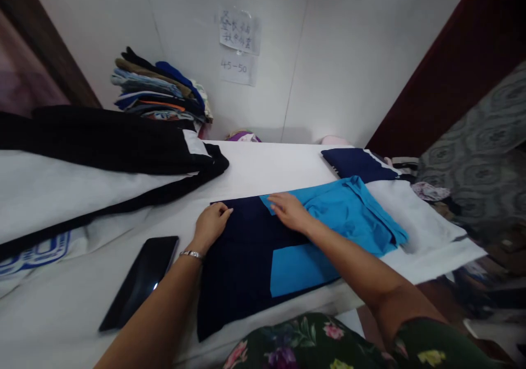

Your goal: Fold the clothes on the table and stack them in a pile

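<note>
A navy and bright blue garment [242, 265] lies partly folded on the white table, right in front of me. Its navy part is at the left, and the bright blue fabric bunches up at the right. My left hand [211, 225] is closed at the garment's upper left corner, thumb and fingers pinched on the navy edge. Resting on the upper edge, where navy meets bright blue, my right hand [291, 211] has its fingers stretched out and the thumb apart. A metal bracelet [192, 254] circles my left wrist.
A black phone [142, 281] lies left of my left forearm. Black and white clothing [102, 144] spreads over the table's left side. Behind it rises a stack of folded clothes [160, 90]. A folded navy garment [357, 163] lies at the back right. Paper notes [239, 32] hang on the wall.
</note>
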`<control>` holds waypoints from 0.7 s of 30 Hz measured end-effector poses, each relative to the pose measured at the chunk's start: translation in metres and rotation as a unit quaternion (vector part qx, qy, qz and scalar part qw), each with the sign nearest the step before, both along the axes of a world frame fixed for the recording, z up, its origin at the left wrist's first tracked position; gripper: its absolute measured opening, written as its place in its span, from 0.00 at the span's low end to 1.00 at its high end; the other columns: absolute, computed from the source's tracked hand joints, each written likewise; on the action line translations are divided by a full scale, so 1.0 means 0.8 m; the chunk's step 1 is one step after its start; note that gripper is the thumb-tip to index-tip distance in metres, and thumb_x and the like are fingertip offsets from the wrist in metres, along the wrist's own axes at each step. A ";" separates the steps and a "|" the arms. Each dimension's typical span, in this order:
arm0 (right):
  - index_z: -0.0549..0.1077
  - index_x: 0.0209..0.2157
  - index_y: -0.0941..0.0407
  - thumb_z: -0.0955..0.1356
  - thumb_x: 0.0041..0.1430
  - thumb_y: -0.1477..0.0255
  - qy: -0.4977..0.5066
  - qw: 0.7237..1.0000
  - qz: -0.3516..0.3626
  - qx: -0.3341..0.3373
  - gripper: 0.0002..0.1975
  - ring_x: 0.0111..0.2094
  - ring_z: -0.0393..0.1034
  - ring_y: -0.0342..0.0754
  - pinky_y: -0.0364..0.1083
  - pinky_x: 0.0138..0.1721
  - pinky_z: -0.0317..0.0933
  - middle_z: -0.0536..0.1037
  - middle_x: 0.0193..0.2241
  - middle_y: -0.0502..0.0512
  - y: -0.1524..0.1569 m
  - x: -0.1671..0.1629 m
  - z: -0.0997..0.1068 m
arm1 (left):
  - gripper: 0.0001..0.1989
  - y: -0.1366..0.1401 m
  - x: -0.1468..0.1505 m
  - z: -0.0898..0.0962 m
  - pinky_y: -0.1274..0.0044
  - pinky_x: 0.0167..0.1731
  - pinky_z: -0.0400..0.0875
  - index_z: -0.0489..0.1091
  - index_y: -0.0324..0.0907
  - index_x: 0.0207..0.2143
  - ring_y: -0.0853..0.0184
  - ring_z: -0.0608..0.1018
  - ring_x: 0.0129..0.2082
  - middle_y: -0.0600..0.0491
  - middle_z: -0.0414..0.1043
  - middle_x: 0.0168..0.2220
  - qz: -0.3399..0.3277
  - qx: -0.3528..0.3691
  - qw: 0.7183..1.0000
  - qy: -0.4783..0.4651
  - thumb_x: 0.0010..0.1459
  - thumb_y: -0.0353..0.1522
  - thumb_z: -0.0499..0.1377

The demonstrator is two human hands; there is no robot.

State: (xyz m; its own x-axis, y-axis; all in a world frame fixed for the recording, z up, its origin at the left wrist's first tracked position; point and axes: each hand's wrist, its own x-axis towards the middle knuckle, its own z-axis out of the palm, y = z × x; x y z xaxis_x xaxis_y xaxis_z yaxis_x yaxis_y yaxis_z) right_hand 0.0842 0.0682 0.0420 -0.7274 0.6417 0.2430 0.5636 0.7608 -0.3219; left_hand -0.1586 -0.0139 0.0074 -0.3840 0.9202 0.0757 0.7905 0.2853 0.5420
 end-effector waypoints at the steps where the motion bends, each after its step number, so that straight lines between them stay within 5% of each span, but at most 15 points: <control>1: 0.71 0.54 0.56 0.60 0.65 0.72 -0.030 0.999 -0.034 0.002 0.18 0.55 0.64 0.49 0.50 0.58 0.56 0.72 0.54 0.56 0.026 0.013 0.003 | 0.11 0.000 0.000 0.001 0.75 0.29 0.61 0.67 0.45 0.27 0.65 0.73 0.30 0.54 0.71 0.27 0.001 -0.001 1.000 -0.013 0.58 0.40 0.53; 4: 0.68 0.57 0.58 0.57 0.63 0.79 -0.133 0.982 -0.132 -0.026 0.23 0.59 0.61 0.49 0.48 0.59 0.54 0.69 0.58 0.58 0.096 0.057 0.007 | 0.11 -0.002 0.002 0.005 0.76 0.26 0.59 0.65 0.45 0.28 0.66 0.71 0.25 0.57 0.68 0.22 0.001 0.008 0.999 -0.043 0.58 0.41 0.51; 8: 0.68 0.57 0.61 0.59 0.54 0.85 -0.188 0.965 -0.173 -0.059 0.28 0.57 0.64 0.50 0.44 0.57 0.56 0.71 0.56 0.59 0.149 0.112 0.003 | 0.11 -0.003 0.001 0.002 0.76 0.27 0.62 0.66 0.45 0.32 0.67 0.72 0.25 0.57 0.70 0.24 -0.022 0.051 0.993 -0.106 0.56 0.42 0.52; 13: 0.71 0.54 0.60 0.61 0.50 0.84 -0.221 0.955 -0.185 -0.074 0.29 0.53 0.68 0.49 0.42 0.55 0.57 0.75 0.52 0.58 0.171 0.149 -0.007 | 0.19 -0.003 0.002 0.003 0.75 0.35 0.68 0.70 0.44 0.43 0.64 0.76 0.33 0.53 0.77 0.36 -0.051 0.089 0.976 -0.193 0.55 0.44 0.51; 21: 0.65 0.60 0.56 0.63 0.49 0.82 -0.251 0.946 -0.191 -0.067 0.34 0.59 0.60 0.50 0.43 0.59 0.51 0.66 0.60 0.56 0.188 0.153 -0.006 | 0.16 -0.015 0.017 0.030 0.74 0.38 0.71 0.72 0.46 0.32 0.63 0.77 0.35 0.54 0.77 0.33 -0.087 0.118 0.964 -0.222 0.52 0.47 0.55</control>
